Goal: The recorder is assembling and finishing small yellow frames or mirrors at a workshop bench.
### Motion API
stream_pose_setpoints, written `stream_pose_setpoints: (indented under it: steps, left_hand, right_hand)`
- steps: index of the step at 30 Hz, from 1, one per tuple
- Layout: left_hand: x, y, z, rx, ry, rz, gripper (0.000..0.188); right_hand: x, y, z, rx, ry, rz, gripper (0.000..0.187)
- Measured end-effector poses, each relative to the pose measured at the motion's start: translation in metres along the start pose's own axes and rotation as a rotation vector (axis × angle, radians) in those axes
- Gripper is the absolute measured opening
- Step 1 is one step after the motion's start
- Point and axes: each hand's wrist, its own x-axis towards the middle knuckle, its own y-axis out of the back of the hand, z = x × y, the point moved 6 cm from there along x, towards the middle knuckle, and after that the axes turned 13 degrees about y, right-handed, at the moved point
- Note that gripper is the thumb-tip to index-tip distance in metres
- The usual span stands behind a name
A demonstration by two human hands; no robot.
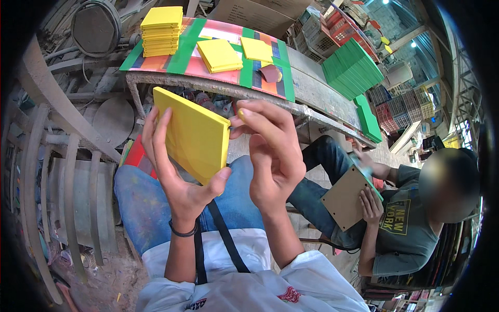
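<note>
Near the middle of the frame, the left hand point(182, 192) grips a yellow board point(192, 135), which is tilted, with fingers along its left side and the thumb at its lower right edge. The right hand point(274, 156) is half curled, its fingertips at the board's upper right corner — whether they pinch anything there, I cannot tell.

At the upper centre stands a desk point(309, 73), partly covered by a striped sheet point(182, 60). On the sheet are a tall yellow stack point(160, 36) towards the upper left, two low yellow piles point(219, 55) to its right, and a brown scrap point(269, 73) just below the right-hand pile. A green stack point(353, 67) sits at the desk's right end, with crates point(405, 109) beyond it.

At the right of the frame, a co-worker point(410, 223) holds a brown board point(344, 200) — also tilted — in both hands.
</note>
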Motion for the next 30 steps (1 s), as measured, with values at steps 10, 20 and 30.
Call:
stream_pose_setpoints:
  steps: [10, 20, 30]
  left_hand:
    - [0.001, 0.0, -0.001, -0.038, -0.003, -0.001, 0.1]
    - [0.0, 0.0, -0.002, -0.024, 0.0, 0.0, 0.1]
    - [0.001, -0.001, -0.003, -0.018, -0.01, -0.007, 0.1]
  right_hand:
    - [0.001, -0.003, 0.008, 0.18, -0.165, -0.044, 0.026]
    - [0.001, -0.006, 0.013, 0.383, -0.243, 0.004, 0.024]
    - [0.001, -0.003, 0.013, 0.358, -0.212, 0.04, 0.027]
